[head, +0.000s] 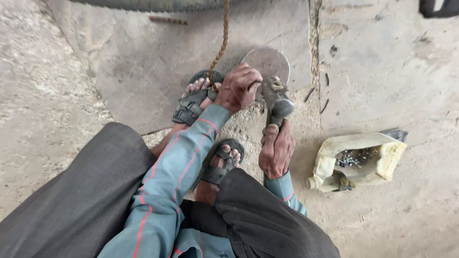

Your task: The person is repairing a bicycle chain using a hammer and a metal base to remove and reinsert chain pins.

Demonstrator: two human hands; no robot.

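My right hand (276, 150) grips the handle of a heavy steel hammer (277, 99), whose head is raised just above a round flat metal block (267, 61) on the ground. My left hand (237, 88) is closed on something small held against the near edge of that block; what it holds is hidden by the fingers. A twisted rusty chain (221, 40) runs from the top of the view down toward my left hand. My feet in dark sandals (195, 101) rest on the ground beside the block.
A cut-open cream plastic jug (330, 160) lies on its side at the right, with small metal parts inside. Stone slabs and sandy ground surround me. A tyre edge (158, 5) shows at the top, and a short rusty rod (167, 20) lies near it.
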